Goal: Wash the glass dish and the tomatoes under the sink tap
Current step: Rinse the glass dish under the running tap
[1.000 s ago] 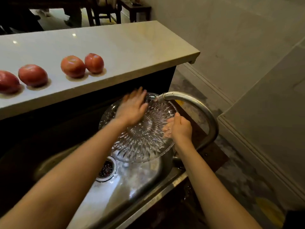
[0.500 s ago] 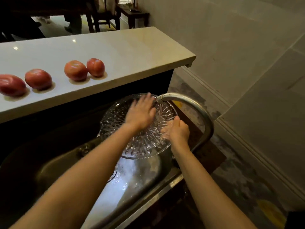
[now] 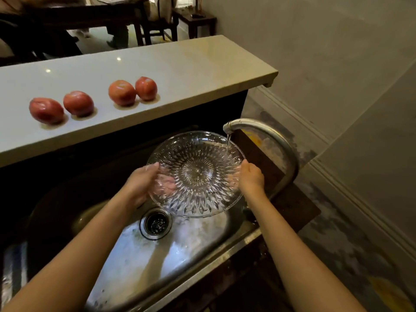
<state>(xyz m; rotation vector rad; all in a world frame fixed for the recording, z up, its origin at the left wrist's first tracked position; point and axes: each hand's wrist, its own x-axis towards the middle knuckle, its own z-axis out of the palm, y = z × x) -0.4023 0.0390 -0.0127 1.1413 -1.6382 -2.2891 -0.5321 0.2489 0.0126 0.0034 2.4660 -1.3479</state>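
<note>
Fingers (image 3: 245, 165) of right hand (image 3: 252, 179) and left hand (image 3: 141, 183) curl round opposite rims of glass dish (image 3: 195, 174), held tilted over sink (image 3: 135, 255), tap (image 3: 265, 129) stream hitting far rim. Wet cut glass: rigid, probably heavy, slippery, chips easily; two-handed rim grip looks right. Tap sits just beside that rim: knock risk. Four tomatoes (image 3: 122, 92) wait on counter (image 3: 191, 64), well apart; drain (image 3: 156, 222) below.

Home kitchen: steel sink (image 3: 126, 266), counter (image 3: 202, 70) (tomatoes (image 3: 122, 93) atop).
</note>
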